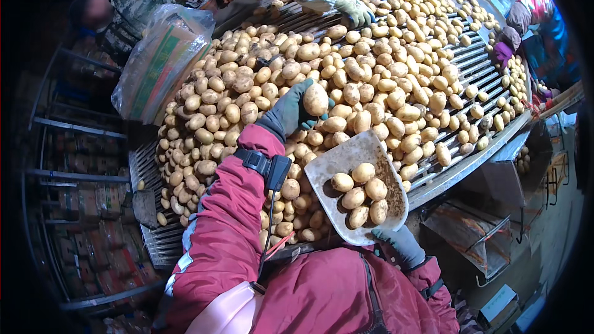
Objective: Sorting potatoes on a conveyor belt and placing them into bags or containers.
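Note:
My left hand (297,107), in a dark green and grey glove, grips a large potato (316,100) above the heap. Around and beneath it, many loose potatoes (244,84) cover a slatted metal sorting table (487,74). Near my body, my right hand (400,244), gloved too, holds the near edge of a white plastic scoop (325,167). Several potatoes (353,198) lie in the scoop, whose inside is stained with brown soil. The fingers under the scoop are partly hidden.
A co-worker's gloved hand (355,11) touches the potatoes at the far side; other workers stand around. A plastic-wrapped carton (162,62) leans at the left. The table's metal rim (445,174) curves along the near right, beside a hanging bag (468,236). Metal racks (79,176) stand at left.

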Action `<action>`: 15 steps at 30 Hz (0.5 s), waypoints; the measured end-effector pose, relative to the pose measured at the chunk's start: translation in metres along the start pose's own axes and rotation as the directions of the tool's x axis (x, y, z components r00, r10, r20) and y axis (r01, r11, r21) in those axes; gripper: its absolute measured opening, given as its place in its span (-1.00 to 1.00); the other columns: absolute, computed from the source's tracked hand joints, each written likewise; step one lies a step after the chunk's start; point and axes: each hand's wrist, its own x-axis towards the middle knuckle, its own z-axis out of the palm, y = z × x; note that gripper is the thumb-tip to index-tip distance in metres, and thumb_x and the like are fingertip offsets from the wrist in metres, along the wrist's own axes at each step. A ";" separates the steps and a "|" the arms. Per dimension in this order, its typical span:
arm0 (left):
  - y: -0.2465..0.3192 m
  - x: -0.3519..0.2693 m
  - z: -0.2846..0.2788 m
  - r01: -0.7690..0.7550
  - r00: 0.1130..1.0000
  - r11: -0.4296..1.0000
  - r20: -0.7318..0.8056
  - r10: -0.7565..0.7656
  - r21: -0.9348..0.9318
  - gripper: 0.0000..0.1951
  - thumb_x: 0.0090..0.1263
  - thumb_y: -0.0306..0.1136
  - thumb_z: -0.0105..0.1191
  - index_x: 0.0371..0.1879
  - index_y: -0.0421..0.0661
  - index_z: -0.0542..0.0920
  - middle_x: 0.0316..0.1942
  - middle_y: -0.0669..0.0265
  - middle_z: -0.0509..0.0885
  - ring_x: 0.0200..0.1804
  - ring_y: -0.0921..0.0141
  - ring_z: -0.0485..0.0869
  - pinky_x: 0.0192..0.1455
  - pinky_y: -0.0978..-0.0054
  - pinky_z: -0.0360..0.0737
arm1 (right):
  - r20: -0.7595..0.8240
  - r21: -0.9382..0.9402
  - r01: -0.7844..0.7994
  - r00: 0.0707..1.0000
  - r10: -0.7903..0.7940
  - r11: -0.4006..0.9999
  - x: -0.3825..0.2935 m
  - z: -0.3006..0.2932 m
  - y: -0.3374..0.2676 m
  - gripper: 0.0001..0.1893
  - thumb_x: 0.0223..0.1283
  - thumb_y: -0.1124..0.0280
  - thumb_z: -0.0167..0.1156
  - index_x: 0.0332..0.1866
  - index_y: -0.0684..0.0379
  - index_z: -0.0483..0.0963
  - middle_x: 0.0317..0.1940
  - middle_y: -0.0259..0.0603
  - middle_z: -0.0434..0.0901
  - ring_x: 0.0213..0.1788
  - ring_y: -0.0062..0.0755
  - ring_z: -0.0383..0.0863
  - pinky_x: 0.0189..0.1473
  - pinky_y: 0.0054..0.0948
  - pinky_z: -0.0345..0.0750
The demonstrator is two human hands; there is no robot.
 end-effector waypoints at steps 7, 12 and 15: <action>-0.023 -0.029 0.015 -0.039 0.995 0.980 -0.099 0.020 -0.197 -0.28 0.53 0.32 -0.10 0.10 -0.23 0.58 -0.28 0.17 0.77 -0.54 0.43 0.65 -0.64 0.58 0.50 | -0.011 -0.069 -0.039 0.999 0.039 0.997 0.003 -0.017 0.011 -0.61 0.27 0.42 0.31 0.17 0.33 0.53 -0.01 -0.22 0.69 -0.04 -0.44 0.68 0.00 -0.47 0.60; -0.020 -0.049 0.035 -0.084 0.927 0.975 -0.375 0.000 -0.206 -0.42 0.56 0.17 -0.05 -0.03 -0.21 0.68 -0.51 0.26 0.70 -0.69 0.56 0.50 -0.75 0.73 0.30 | 0.022 -0.035 0.087 0.996 -0.086 0.996 0.000 0.007 -0.002 -0.56 0.27 0.42 0.31 0.23 0.33 0.49 0.08 -0.20 0.66 0.08 -0.40 0.65 0.16 -0.41 0.57; -0.016 -0.066 0.033 0.024 0.933 0.998 -0.359 -0.004 0.051 -0.38 0.59 0.22 -0.17 -0.06 -0.13 0.74 -0.54 0.35 0.71 -0.64 0.59 0.51 -0.68 0.71 0.33 | 0.005 -0.070 0.106 0.994 -0.105 0.992 0.003 0.001 0.005 -0.62 0.27 0.32 0.34 0.12 0.31 0.56 -0.03 -0.26 0.69 -0.04 -0.47 0.65 0.03 -0.46 0.56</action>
